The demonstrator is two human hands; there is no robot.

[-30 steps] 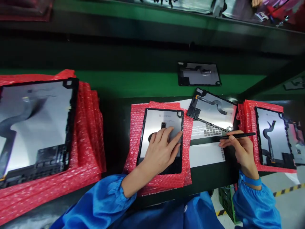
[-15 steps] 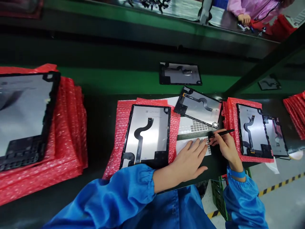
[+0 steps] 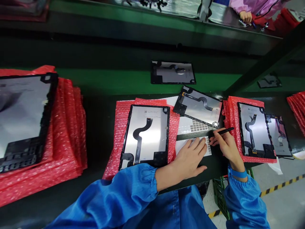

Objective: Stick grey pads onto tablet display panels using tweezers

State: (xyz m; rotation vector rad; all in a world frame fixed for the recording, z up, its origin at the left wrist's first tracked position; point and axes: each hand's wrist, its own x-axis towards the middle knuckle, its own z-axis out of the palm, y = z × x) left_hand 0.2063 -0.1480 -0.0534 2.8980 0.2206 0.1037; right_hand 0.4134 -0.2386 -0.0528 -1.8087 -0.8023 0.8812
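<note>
My left hand (image 3: 189, 158) lies flat with fingers stretched out on a white sticker sheet (image 3: 205, 147) at the bench's front edge. My right hand (image 3: 226, 147) pinches black tweezers (image 3: 222, 131), whose tip touches the sheet's right end by small grey squares. A second sheet with a grid of grey squares (image 3: 193, 127) lies just behind. Left of my left hand a tablet display panel (image 3: 145, 136), back side up with a black flex cable, rests on red bubble wrap (image 3: 120, 127).
Another panel (image 3: 199, 106) lies tilted behind the sheets. Two panels (image 3: 256, 130) sit on red wrap at right, one (image 3: 172, 72) on the green belt, and a large one (image 3: 22, 117) on a stack of red wrap at left. Another person's hand (image 3: 245, 16) works at the far bench.
A second ago my left hand lay on the middle panel; it has moved right onto the white sheet. My right hand brought the tweezers' tip down to the sheet's right end.
</note>
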